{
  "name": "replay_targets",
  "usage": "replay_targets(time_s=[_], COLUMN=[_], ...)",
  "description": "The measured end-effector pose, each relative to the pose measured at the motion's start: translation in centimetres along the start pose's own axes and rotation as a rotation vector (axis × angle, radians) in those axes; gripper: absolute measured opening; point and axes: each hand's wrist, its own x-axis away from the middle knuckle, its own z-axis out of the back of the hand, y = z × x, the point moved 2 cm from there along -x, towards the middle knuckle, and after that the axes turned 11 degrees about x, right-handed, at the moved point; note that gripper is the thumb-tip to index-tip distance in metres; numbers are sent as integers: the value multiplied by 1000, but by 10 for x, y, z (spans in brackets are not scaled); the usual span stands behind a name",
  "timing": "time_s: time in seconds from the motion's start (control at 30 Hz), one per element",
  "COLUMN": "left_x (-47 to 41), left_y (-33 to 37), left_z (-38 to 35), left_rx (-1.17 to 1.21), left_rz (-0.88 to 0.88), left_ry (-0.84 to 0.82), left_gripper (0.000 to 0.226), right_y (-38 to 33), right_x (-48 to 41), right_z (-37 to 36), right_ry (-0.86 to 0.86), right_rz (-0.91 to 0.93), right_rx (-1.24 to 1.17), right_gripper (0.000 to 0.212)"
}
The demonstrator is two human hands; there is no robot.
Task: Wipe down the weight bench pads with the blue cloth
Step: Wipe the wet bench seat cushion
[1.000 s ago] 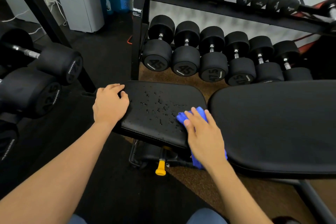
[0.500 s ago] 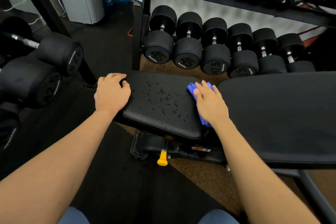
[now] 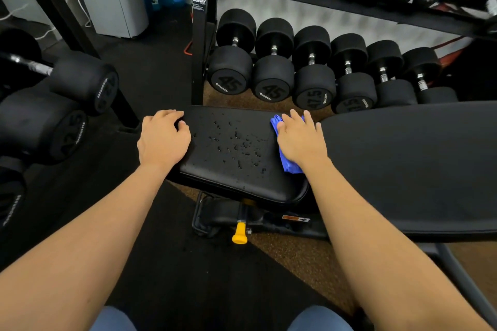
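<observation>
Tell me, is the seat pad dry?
No, droplets cover the middle of the seat pad, left of the blue cloth under the right hand.

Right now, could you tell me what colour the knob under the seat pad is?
The knob is yellow; head view.

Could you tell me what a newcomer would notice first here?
The blue cloth stands out, pressed flat under the right hand at the right end of the seat pad, whose middle is speckled with wet drops. The left hand holds the pad's left end, and a row of black dumbbells sits on the rack just behind.
</observation>
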Motion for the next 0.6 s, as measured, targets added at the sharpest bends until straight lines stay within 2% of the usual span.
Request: replay_targets(time_s=[0.1,0.2,0.23,0.33,0.43,0.6], left_x=[0,1,1,1,3,1], left_y=[-1,2,4,4,3,3], left_z=[2,2,2,3,4,2], left_rx=[2,-2,3,9,5,-12], left_rz=[11,16,19,22,17,18], left_ry=[9,-1,1,11,11,5], left_gripper=[40,40,40,40,40,40], right_y=[-6,1,3,-5,-7,5], right_x=[4,31,44,94,110,24], right_z=[1,6,7,4,0,-1], right_ry=[72,-94,-97,58,57,-15], right_rz=[19,82,122,190,126,-30], right_rx=[-35,-144,-112,34,30,-6], right_gripper=[41,58,62,62,59,55])
